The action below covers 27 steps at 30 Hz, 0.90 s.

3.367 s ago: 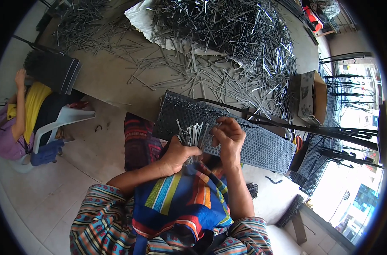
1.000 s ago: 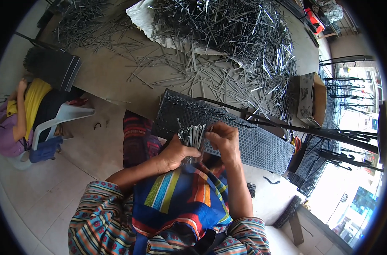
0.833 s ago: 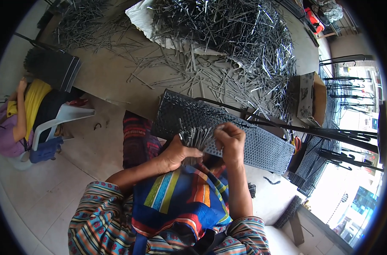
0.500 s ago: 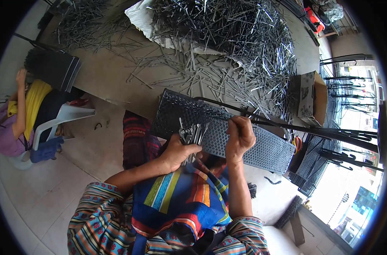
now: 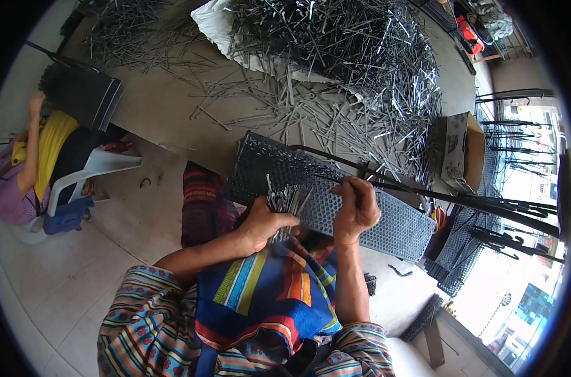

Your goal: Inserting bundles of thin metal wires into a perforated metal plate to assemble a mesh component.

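Observation:
My left hand (image 5: pixel 260 226) is closed around a bundle of thin dark metal strips (image 5: pixel 287 202), their ends fanning upward past my thumb. Just beyond it, a long dark perforated panel (image 5: pixel 395 223) lies tilted from the table edge toward my lap, with round holes all over it. Black strips stick up densely on its left half. Over the panel's middle, my right hand (image 5: pixel 357 212) is closed in a pinch; anything between its fingertips is too small to make out. A black rod (image 5: pixel 335 156) runs along the panel's far side and off to the right.
A heap of loose dark strips (image 5: pixel 335 38) covers the table on a white sheet (image 5: pixel 207 22), with more scattered around. An open cardboard box (image 5: pixel 458 151) stands right. Hooked black rods (image 5: pixel 511 201) hang beyond it. At far left, another person (image 5: pixel 21 169) sits near a plastic chair (image 5: pixel 97 169).
My right hand has turned slightly and shifted a little right over the panel. The left hand keeps its bundle in nearly the same place. The whole view has moved slightly.

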### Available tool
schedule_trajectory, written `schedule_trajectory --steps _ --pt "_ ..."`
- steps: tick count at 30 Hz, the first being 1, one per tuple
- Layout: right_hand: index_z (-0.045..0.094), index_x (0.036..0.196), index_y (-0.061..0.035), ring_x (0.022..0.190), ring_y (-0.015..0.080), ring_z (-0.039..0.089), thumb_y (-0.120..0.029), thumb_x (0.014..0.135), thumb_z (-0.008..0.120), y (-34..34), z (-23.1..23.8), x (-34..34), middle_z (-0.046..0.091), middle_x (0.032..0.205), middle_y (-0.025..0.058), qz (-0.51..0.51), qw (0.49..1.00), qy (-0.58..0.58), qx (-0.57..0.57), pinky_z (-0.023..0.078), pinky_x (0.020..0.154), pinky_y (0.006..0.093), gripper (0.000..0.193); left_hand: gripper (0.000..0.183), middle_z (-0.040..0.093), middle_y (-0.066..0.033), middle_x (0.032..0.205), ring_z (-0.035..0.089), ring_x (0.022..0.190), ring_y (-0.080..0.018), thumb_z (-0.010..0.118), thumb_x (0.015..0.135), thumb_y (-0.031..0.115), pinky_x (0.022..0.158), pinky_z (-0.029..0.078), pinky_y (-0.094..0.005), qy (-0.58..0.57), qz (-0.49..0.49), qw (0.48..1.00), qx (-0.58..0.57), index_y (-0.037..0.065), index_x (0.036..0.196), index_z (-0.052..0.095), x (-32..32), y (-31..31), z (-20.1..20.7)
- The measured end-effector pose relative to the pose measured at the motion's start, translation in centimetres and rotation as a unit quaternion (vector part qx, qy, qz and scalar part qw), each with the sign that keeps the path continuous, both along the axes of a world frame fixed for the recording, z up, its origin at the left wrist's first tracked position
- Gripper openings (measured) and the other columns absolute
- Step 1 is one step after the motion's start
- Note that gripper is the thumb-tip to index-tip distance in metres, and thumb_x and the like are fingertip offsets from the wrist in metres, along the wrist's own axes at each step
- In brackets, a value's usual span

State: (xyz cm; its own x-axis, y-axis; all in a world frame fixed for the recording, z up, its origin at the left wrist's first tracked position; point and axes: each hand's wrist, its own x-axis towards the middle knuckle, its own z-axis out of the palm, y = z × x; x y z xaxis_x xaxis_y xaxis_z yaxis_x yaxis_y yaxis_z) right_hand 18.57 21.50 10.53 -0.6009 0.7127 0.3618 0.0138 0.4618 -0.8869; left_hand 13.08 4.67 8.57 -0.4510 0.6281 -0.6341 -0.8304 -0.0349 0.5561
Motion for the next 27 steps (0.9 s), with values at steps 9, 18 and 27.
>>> schedule_trajectory --steps 9,18,27 --pt "0.065 0.087 0.0020 0.058 0.0119 0.063 0.009 0.081 0.064 0.4 -0.5 -0.6 0.064 0.073 0.0076 0.011 0.996 -0.061 0.063 0.048 0.055 0.0227 0.009 0.015 0.066 -0.0101 0.073 0.065 0.060 -0.0206 0.067 0.072 -0.005 0.056 0.052 -0.0323 -0.020 -0.017 1.000 0.011 -0.002 0.086 0.066 0.2 0.2 -0.4" --pt "0.069 0.084 -0.0008 0.060 0.0126 0.059 0.006 0.075 0.069 0.1 0.0 -1.6 0.060 0.071 0.0073 0.020 0.986 -0.108 0.126 0.044 0.055 0.0258 0.011 0.018 0.066 -0.0108 0.071 0.065 0.057 -0.0238 0.067 0.070 -0.009 0.054 0.053 -0.0348 -0.041 -0.016 0.999 -0.004 0.000 0.084 0.062 0.1 0.3 0.2" --pt "0.070 0.084 -0.0075 0.061 0.0269 0.061 -0.003 0.075 0.072 0.7 0.6 -1.9 0.060 0.074 0.0079 0.087 0.929 -0.217 0.288 0.047 0.055 0.0326 0.010 0.011 0.065 -0.0108 0.070 0.065 0.059 -0.0215 0.066 0.072 -0.007 0.055 0.052 -0.0324 -0.027 -0.019 0.999 0.015 -0.003 0.082 0.064 0.1 0.3 -0.2"
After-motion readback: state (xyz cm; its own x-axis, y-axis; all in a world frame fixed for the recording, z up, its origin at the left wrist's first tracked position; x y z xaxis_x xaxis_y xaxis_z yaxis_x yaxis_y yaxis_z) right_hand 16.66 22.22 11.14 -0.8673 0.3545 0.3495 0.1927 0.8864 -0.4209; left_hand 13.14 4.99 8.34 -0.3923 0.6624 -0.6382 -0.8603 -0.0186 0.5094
